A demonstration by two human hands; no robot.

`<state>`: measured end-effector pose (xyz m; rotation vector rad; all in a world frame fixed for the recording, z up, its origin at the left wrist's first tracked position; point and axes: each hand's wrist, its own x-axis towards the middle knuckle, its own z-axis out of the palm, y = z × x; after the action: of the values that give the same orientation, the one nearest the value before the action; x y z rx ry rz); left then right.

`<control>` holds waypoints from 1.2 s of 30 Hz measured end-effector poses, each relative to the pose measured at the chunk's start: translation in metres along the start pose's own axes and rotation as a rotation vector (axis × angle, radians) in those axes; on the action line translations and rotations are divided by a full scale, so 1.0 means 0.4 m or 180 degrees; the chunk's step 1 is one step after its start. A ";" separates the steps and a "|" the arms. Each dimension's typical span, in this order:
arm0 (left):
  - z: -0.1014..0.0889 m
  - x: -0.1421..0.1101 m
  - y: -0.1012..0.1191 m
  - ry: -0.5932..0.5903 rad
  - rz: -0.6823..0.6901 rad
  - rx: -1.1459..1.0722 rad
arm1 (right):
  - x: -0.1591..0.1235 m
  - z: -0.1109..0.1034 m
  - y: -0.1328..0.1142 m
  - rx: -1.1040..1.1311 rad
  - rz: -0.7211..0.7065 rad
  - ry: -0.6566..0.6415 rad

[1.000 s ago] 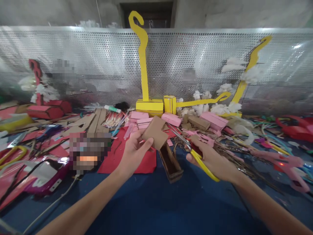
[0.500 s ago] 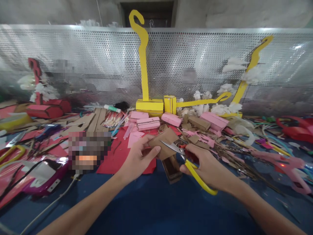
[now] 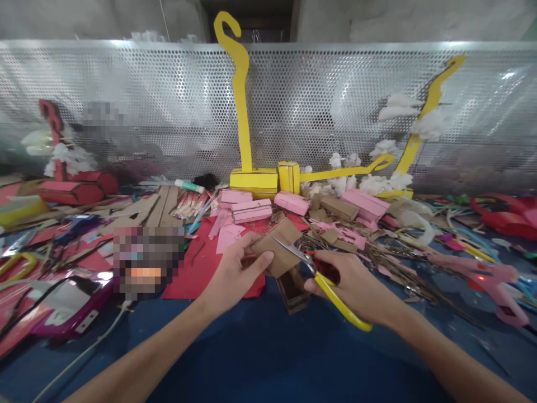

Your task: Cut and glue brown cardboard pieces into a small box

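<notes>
Between the thumb and fingers of my left hand (image 3: 235,268) is a piece of brown cardboard (image 3: 282,232), held up above the table. My right hand (image 3: 352,285) is closed around the scissors (image 3: 335,296), which have a yellow handle and steel blades. The blades lie across the cardboard, pointing up and to the left; whether they are cutting into it I cannot tell. Beneath the cardboard stands a small open cardboard box (image 3: 293,294), partly hidden by it. Small pink boxes (image 3: 251,211) lie just beyond my hands.
A pink glue gun (image 3: 489,280) with a lit red light lies at the right, near cardboard scraps (image 3: 409,280). Yellow hook-shaped pieces (image 3: 241,112) stand by a perforated metal panel (image 3: 319,84). Left are a purple power strip (image 3: 79,313) with cables and red paper (image 3: 188,274).
The whole view has shifted slightly, so things sit a little further left and higher. Both hands keep their hold on the cardboard and the scissors, with hardly any movement.
</notes>
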<state>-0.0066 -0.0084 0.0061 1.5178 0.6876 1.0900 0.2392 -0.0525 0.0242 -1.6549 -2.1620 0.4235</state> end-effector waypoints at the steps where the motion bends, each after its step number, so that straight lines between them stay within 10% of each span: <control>1: 0.001 0.000 0.001 -0.0007 -0.0069 -0.0045 | 0.000 0.000 -0.001 0.0043 0.0011 -0.0031; 7: 0.016 -0.003 0.019 -0.0235 -0.0594 -0.0378 | 0.000 0.009 0.005 0.0479 -0.0018 -0.0321; 18: -0.019 0.017 0.024 0.0928 0.0231 -0.0254 | -0.002 -0.007 0.001 0.0412 -0.0173 -0.0533; 36: -0.019 -0.007 0.051 0.0363 0.0184 0.0384 | -0.015 -0.018 0.011 0.1445 -0.0363 -0.0859</control>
<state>-0.0174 -0.0126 0.0248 1.5954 0.8045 1.2044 0.2477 -0.0572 0.0277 -1.2745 -2.1182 1.0653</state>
